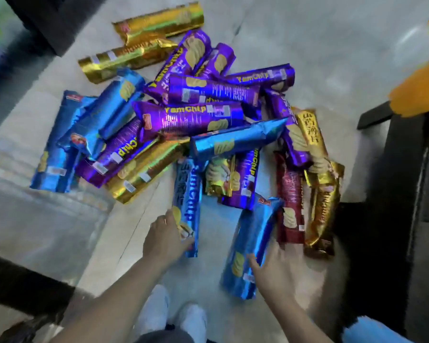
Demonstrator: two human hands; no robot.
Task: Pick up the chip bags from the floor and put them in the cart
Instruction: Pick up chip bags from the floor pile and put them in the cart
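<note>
Chip bags lie heaped on a pale tiled floor [295, 33]: long foil sleeves in purple, blue, gold and one dark red, many printed "YamChip" in yellow. Nearest bags: a blue bag [187, 206], long axis running away from the person, label reading lengthwise, near end under the left hand [165, 240], whose fingers curl onto that end, thumb on the printed face. A second blue bag [252, 246] lies just beside it to the right, also lengthwise, tilted slightly; the right hand [276, 271] touches its right edge, fingers spread wide, blurred, grip not settled. Dark red bag [289, 201] and a gold bag [321, 206] lie parallel further right. A purple bag [191, 117] mid-pile lies crosswise, "YamChip" upright. Another gold bag [308, 134] carries Chinese characters. White shoes [174, 315] below. Dark furniture [406, 194] at right.
</note>
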